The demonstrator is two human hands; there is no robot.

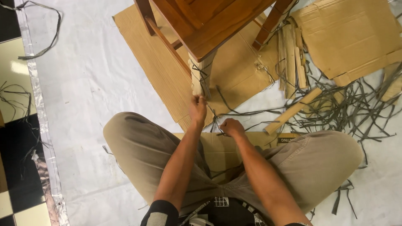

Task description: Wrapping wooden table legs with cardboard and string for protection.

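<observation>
While the person sits cross-legged on a white sheet [83,83], both hands work at the pale leg [200,75] of a wooden chair [205,25] at twelve o'clock. Grey strapping [202,72] is wound round that leg. The left hand [197,109] reaches up to the leg's lower end, fingertips pinched narrow at the strapping; whether they truly grip a strand I cannot tell. The right hand [231,127], just toward four o'clock of the left, is curled into a closed fist on a grey strand [251,113] that trails off toward two o'clock. Chair and leg stand on flat cardboard [163,71]. At two o'clock lie short wooden slats [289,54], one loose stick [293,111] and a tangle of cut straps [356,104], beside a second cardboard sheet [351,37]. At nine o'clock, checkered floor tiles [12,138] show past the sheet's edge.
</observation>
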